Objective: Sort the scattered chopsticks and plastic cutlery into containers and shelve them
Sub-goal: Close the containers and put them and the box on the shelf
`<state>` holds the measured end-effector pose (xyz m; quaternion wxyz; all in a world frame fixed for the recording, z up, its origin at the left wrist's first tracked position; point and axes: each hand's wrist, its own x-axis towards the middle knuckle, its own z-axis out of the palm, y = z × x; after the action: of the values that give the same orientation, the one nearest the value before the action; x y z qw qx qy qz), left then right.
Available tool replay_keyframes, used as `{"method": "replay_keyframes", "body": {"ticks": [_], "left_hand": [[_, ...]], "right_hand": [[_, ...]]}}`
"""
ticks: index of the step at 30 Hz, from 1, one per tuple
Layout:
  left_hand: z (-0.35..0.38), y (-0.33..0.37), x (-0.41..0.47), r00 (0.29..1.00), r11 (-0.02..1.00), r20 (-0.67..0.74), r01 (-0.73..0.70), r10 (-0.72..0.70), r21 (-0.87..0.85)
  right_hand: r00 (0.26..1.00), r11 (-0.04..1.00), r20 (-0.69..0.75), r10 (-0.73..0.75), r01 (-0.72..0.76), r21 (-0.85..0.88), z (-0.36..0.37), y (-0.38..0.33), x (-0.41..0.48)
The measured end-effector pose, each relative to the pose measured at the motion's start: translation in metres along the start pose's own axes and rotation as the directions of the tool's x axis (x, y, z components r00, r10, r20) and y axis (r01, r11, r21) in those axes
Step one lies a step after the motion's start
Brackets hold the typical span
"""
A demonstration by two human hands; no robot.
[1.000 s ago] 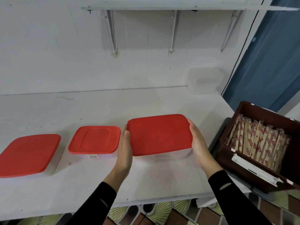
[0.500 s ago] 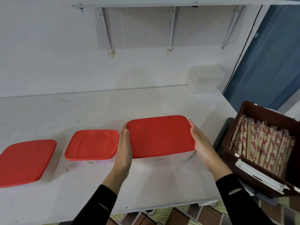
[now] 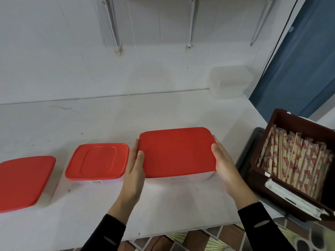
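A clear container with a red lid [image 3: 177, 151] stands on the white shelf board [image 3: 108, 120]. My left hand [image 3: 134, 171] lies flat against its left side, thumb resting on the lid's edge. At the right side, my right hand [image 3: 226, 165] touches the container with straight fingers. Left of it stand a smaller red-lidded container [image 3: 97, 161] and, at the frame's left edge, another red-lidded one [image 3: 23, 182]. A brown box [image 3: 282, 122] at the right holds several paper-wrapped chopsticks [image 3: 293, 160]. What the closed containers hold is hidden.
A translucent lidless container [image 3: 230, 82] stands at the back right of the board against the white wall. Metal shelf brackets [image 3: 114, 33] hang on the wall above. A blue curtain [image 3: 308, 60] is at the far right. Patterned floor shows below the board's front edge.
My left thumb has come up onto the lid's edge. My right hand has slid slightly back along the container's right side. The container has stayed in place.
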<state>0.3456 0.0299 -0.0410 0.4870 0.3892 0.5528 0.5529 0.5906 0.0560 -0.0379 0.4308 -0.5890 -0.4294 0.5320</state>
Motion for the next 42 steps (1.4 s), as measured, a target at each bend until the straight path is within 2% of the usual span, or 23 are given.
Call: {"method": "replay_keyframes", "body": {"ticks": [4,8,10,13,17,19,23,30,32,33,34,35,36,37,38,39,40,42], "left_hand": [[-0.011,-0.008,0.001,0.999,1.0,0.039,0.006,-0.005,-0.026],[-0.013,-0.006,-0.001,0.997,0.999,0.076,-0.005,0.001,0.045],[-0.013,0.0,0.001,0.996,0.999,0.086,0.002,-0.006,0.053],[-0.015,0.013,0.025,0.99,0.993,0.082,0.115,-0.115,0.008],[0.002,0.036,0.054,0.932,0.936,0.1,0.34,-0.349,0.095],[0.009,0.04,0.058,0.901,0.898,0.034,0.426,-0.432,0.11],[0.012,0.041,0.058,0.869,0.867,-0.024,0.496,-0.495,0.057],[0.013,0.043,0.06,0.877,0.876,-0.055,0.48,-0.477,0.051],[0.015,0.044,0.063,0.917,0.902,-0.074,0.398,-0.391,0.167],[0.015,0.041,0.065,0.96,0.906,-0.102,0.28,-0.261,0.316],[0.014,0.038,0.066,0.993,0.848,-0.103,0.099,-0.052,0.521],[0.015,0.035,0.063,0.983,0.706,-0.016,-0.118,0.18,0.698],[0.02,0.032,0.056,0.932,0.527,0.158,-0.319,0.327,0.788],[0.029,0.031,0.044,0.871,0.369,0.359,-0.473,0.336,0.8],[0.041,0.031,0.029,0.817,0.245,0.528,-0.574,0.23,0.781],[0.052,0.031,0.015,0.775,0.141,0.625,-0.631,0.094,0.763],[0.06,0.028,0.005,0.748,0.045,0.663,-0.662,-0.016,0.748],[0.064,0.025,0.002,0.741,-0.082,0.671,-0.671,-0.034,0.737]], "right_hand": [[1.0,1.0,-0.027,0.0,0.0,-0.004,0.005,-0.005,-0.002],[0.999,0.998,-0.004,-0.039,0.039,-0.056,0.004,-0.012,-0.004],[1.0,0.994,-0.002,-0.008,0.007,-0.105,0.0,-0.015,0.004],[0.988,0.975,-0.045,0.147,-0.153,-0.162,-0.005,-0.031,0.031],[0.945,0.938,0.003,0.328,-0.325,-0.118,0.003,-0.052,0.052],[0.931,0.927,0.016,0.364,-0.36,-0.107,0.006,-0.051,0.054],[0.931,0.931,0.02,0.364,-0.363,-0.051,0.003,-0.046,0.058],[0.939,0.939,0.035,0.343,-0.343,-0.012,0.006,-0.052,0.057],[0.943,0.943,0.035,0.332,-0.332,0.005,0.007,-0.055,0.056],[0.942,0.942,0.034,0.335,-0.336,0.012,0.007,-0.054,0.057],[0.941,0.941,0.029,0.337,-0.338,0.018,0.007,-0.055,0.056],[0.94,0.94,0.024,0.341,-0.341,0.017,0.007,-0.054,0.056],[0.939,0.939,0.02,0.344,-0.344,0.014,0.007,-0.054,0.055],[0.938,0.939,0.012,0.345,-0.345,0.006,0.007,-0.054,0.055],[0.938,0.938,-0.002,0.345,-0.345,0.004,0.007,-0.055,0.055],[0.938,0.938,-0.018,0.346,-0.346,-0.009,0.007,-0.056,0.055],[0.938,0.938,-0.026,0.345,-0.345,-0.021,0.008,-0.058,0.053],[0.947,0.946,-0.029,0.32,-0.321,-0.054,0.01,-0.063,0.051]]}}
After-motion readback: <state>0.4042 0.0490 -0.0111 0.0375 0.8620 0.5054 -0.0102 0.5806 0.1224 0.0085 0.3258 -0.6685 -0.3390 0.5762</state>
